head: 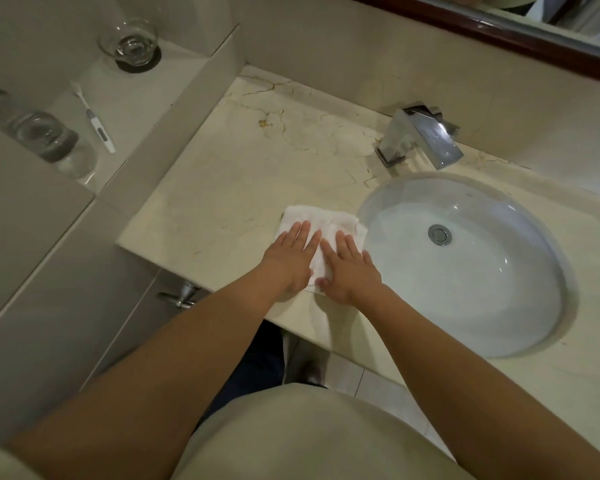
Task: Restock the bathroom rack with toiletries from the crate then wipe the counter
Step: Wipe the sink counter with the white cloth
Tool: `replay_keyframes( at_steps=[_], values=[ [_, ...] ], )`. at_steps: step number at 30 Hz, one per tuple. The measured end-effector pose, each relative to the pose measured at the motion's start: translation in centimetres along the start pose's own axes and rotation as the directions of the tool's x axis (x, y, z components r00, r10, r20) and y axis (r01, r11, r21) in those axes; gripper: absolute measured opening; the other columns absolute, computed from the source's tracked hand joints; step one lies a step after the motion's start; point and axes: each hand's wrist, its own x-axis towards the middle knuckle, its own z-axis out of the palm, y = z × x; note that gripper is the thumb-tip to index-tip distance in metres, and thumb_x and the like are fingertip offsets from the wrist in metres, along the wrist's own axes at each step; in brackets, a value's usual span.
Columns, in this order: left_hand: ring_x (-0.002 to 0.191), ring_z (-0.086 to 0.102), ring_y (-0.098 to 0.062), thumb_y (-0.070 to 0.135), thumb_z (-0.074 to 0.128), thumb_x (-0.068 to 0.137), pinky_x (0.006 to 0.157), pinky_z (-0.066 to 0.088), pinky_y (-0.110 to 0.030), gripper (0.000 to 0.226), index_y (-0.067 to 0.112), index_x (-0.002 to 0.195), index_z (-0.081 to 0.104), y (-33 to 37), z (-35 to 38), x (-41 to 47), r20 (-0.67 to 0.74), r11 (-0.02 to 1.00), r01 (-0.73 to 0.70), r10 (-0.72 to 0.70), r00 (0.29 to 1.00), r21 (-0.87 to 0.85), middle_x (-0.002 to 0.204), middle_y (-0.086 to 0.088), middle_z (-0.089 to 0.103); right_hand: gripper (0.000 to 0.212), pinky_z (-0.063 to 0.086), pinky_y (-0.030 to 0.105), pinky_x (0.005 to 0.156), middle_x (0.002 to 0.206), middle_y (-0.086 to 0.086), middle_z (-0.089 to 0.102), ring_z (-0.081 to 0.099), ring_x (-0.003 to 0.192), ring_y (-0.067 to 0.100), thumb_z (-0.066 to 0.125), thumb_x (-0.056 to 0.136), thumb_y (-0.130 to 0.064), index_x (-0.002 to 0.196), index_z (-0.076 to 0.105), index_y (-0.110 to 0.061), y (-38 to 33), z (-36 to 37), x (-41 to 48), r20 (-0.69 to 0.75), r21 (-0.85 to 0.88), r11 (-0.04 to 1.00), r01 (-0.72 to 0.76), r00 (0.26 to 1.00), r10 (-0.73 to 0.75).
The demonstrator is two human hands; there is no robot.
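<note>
A: So, which step is this?
B: Wiping, I'd judge. The left hand [291, 261] and right hand [349, 271] lie flat, fingers spread, on the white cloth [329, 220], just left of the sink basin [482, 289] on the marble tabletop [239, 174].
A: Next?
B: Probably 2 hands pushing the cloth away from the basin, pressing evenly.

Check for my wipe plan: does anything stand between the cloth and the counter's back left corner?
Nothing visible does. The left hand and right hand lie flat on the cloth; the faucet stands off right.
</note>
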Motion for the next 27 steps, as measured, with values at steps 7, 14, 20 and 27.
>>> replay_keyframes(
  at_steps=[7,14,20,27],
  values=[
    [0.146,-0.023,-0.027,0.035,0.031,0.103,0.121,-0.003,-0.04,0.073,0.015,0.15,-0.021,3.2,2.6,-3.6,0.015,1.0,-0.001,0.001,1.0,-0.02,0.156,-0.013,-0.028,0.078,-0.003,0.049,0.118,0.16,0.002,-0.023,-0.02,0.147,0.019,0.038,0.096,-0.054,0.153,-0.011,-0.032,1.3,3.3,-3.5,-0.009,-0.021,0.999,0.034,0.999,-0.034],
    [0.146,-0.022,-0.028,0.033,0.029,0.104,0.122,-0.002,-0.04,0.069,0.014,0.151,-0.018,5.4,3.5,-5.4,0.048,0.997,-0.076,0.077,0.996,-0.018,0.157,-0.014,-0.026,0.075,-0.004,0.051,0.118,0.161,0.003,-0.02,-0.016,0.148,0.02,0.035,0.097,-0.053,0.153,-0.011,-0.033,2.6,5.5,-6.3,-0.035,-0.046,0.999,0.019,0.999,-0.021],
    [0.146,-0.022,-0.029,0.034,0.028,0.104,0.122,-0.001,-0.04,0.069,0.014,0.151,-0.016,7.6,3.8,-6.0,0.077,0.992,-0.125,0.124,0.989,0.006,0.157,-0.013,-0.025,0.079,-0.005,0.052,0.118,0.161,0.001,-0.02,-0.017,0.148,0.017,0.041,0.096,-0.048,0.152,-0.013,-0.034,4.2,6.7,-8.8,-0.023,-0.011,1.0,0.0,1.0,0.0],
    [0.146,-0.019,-0.029,0.032,0.028,0.104,0.121,0.0,-0.038,0.066,0.013,0.153,-0.013,11.3,3.5,-6.4,0.081,0.974,-0.222,0.218,0.973,0.048,0.158,-0.014,-0.022,0.077,-0.005,0.054,0.117,0.161,-0.001,-0.019,-0.016,0.148,0.015,0.04,0.096,-0.047,0.152,-0.012,-0.036,7.0,8.4,-12.2,-0.043,0.046,0.997,-0.062,0.997,0.064]
  ],
)
